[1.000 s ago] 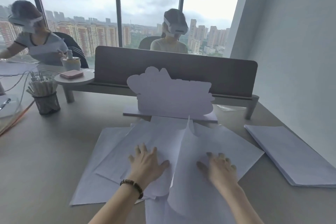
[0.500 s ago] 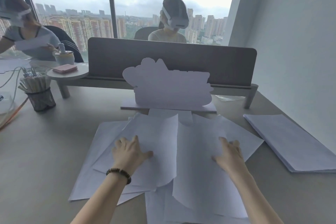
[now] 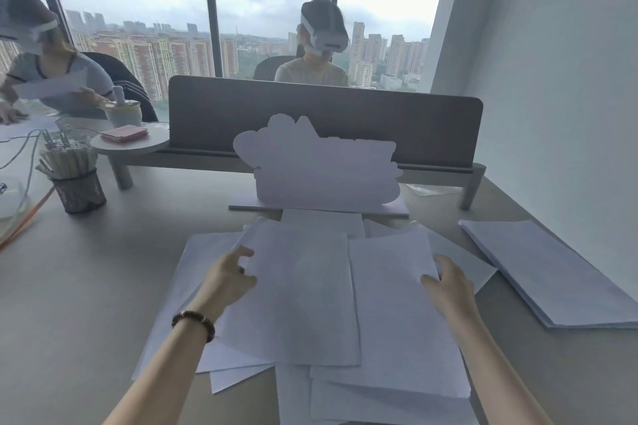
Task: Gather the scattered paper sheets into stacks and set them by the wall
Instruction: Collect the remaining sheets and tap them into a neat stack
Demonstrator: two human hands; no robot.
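Beyond loose sheets [image 3: 303,293]: cutout sign [image 3: 321,166], grey divider [image 3: 431,128]; stack [image 3: 552,272] by wall [image 3: 559,79]; left hand [image 3: 228,283], right hand [image 3: 450,286] fingers [image 3: 243,251] pinching sheet edges

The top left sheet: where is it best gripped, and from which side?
Pinch the top left sheet at its left long edge, coming from the left. It lies flat, so only an edge can be pinched; this one is free and lifted where the left hand holds it.

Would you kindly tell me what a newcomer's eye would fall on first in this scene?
The loose paper sheets fanned over the desk's middle, with the left hand and right hand gripping their outer edges. Next, the neat stack by the right wall, and the cloud-shaped cutout standing behind.
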